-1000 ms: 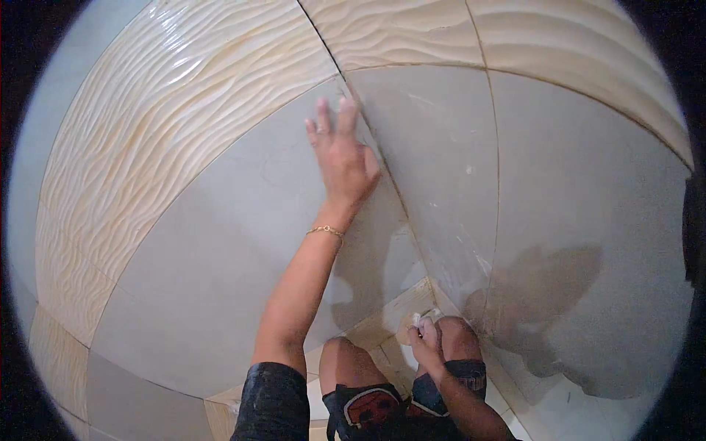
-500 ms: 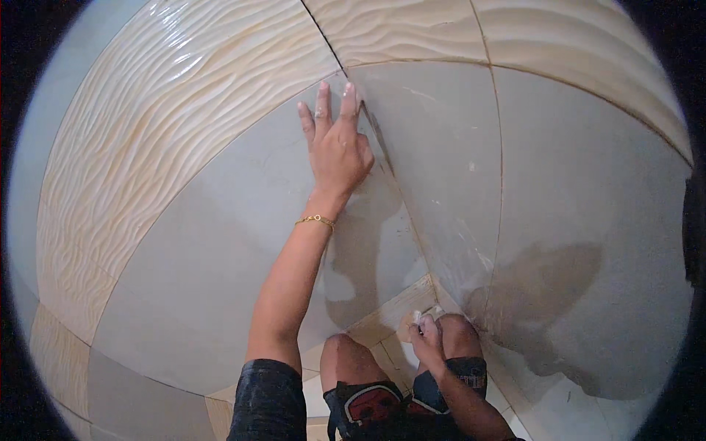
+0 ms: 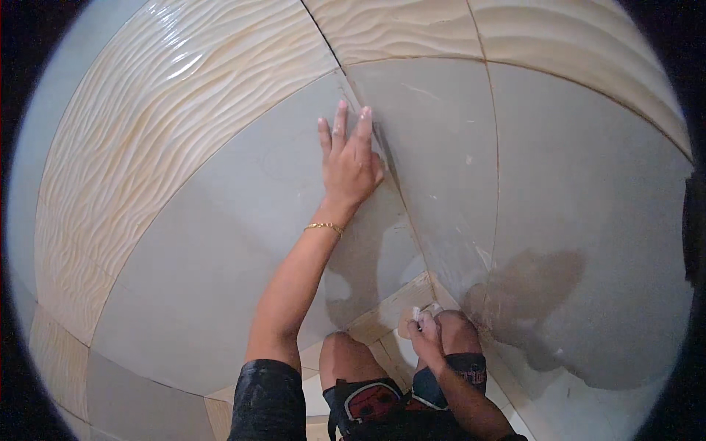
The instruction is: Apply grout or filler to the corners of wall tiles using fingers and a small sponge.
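Note:
My left hand [image 3: 349,165] lies against the grey wall tile [image 3: 243,198], beside the vertical corner joint [image 3: 404,202] where two tiled walls meet. Its fingers are stretched out and apart, with whitish smears on the tips. Above the fingertips the joint looks pale; beside and below the hand it shows darker. Low down by my right knee, my right hand [image 3: 428,338] is closed around something small with a whitish part [image 3: 417,314] showing. The fingers hide most of it, so its kind cannot be made out.
Cream wavy-textured tiles [image 3: 169,110] run above the grey ones on both walls. My bent knees [image 3: 349,356] are close to the corner. Beneath them lies a tiled floor with a beige border strip [image 3: 390,301]. A shadow [image 3: 544,294] falls on the right wall.
My left hand has slid down and slightly right along the corner joint, uncovering a pale stretch above the fingertips. My right hand stays almost where it was.

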Demonstrator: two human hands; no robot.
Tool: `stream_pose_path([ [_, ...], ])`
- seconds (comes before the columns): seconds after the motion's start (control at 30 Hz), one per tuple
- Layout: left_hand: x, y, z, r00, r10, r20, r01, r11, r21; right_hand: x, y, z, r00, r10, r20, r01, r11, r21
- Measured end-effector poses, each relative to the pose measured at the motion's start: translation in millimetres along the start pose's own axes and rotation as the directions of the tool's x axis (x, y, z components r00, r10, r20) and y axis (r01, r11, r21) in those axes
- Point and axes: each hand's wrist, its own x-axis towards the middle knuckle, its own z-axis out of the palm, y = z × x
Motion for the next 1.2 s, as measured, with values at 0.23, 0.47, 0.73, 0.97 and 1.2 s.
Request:
stream_pose_path([
  [0.23, 38.2, -23.2, -5.6, 0.948, -0.059, -0.314, 0.031, 0.995, -0.095, 2.8, 27.5, 0.9, 1.0, 0.023, 0.0, -0.023, 0.998, -0.057],
  [0.47, 56.7, -15.9, -5.7, 0.994, -0.059, -0.091, 0.069, 0.992, 0.106, 1.2, 16.7, 4.0, 0.998, 0.061, 0.019, -0.061, 0.998, 0.023],
  [0.73, 28.1, -5.1, -1.2, 0.999, -0.046, -0.002, 0.046, 0.998, -0.037, 3.7, 30.3, 1.9, 0.998, 0.048, 0.032, -0.048, 0.999, -0.005],
  [0.97, 45.3, -20.9, -16.5, 0.975, -0.094, -0.2, 0.088, 0.995, -0.037, 0.3, -4.3, -4.3, 0.979, 0.161, 0.123, -0.151, 0.985, -0.088],
  [1.2, 51.9, -9.3, -4.8, 0.993, -0.083, -0.086, 0.086, 0.996, 0.031, -1.0, 10.1, 2.1, 0.998, 0.059, 0.02, -0.059, 0.998, -0.034],
])
